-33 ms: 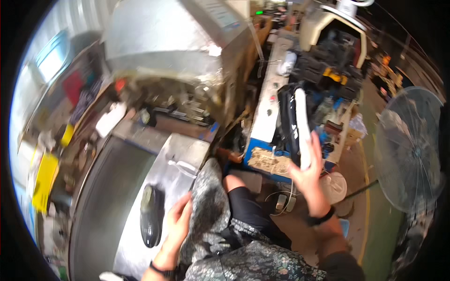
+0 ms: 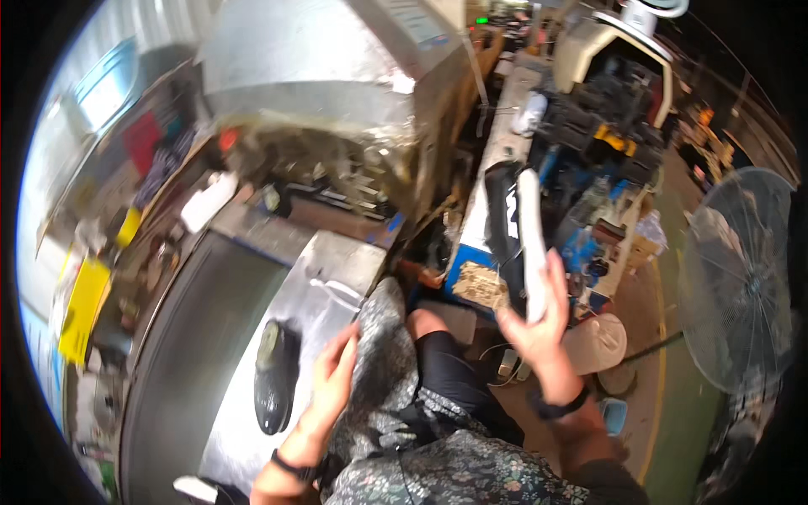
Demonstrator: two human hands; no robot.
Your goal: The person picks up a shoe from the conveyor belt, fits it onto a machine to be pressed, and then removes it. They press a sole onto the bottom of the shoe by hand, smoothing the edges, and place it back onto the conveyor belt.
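My right hand (image 2: 539, 324) is closed on a black shoe with a thick white sole (image 2: 505, 223), the toe pointing away from me. The sole lies along the right side and a white mark shows on the black upper. My left hand (image 2: 334, 374) is over my lap beside the metal worktop (image 2: 324, 286), fingers stretched out and nothing visible in it. Left of it, a shiny dark foot-shaped piece (image 2: 276, 379), like a shoe last, rests on that worktop. Part of another shoe with a white sole (image 2: 195, 486) shows at the lower left edge.
A dark conveyor belt (image 2: 189, 337) runs left of the worktop, below a large silver metal hood (image 2: 307, 67). On the right, a cluttered bench holds a tan board (image 2: 478, 284) and several black items. A pale bucket (image 2: 599, 341) and a caged fan (image 2: 745, 282) stand beyond.
The shoe in my right hand has come nearer to me and turned, showing more of its black upper. My left hand has shifted slightly right and up in the picture. The view has moved slightly.
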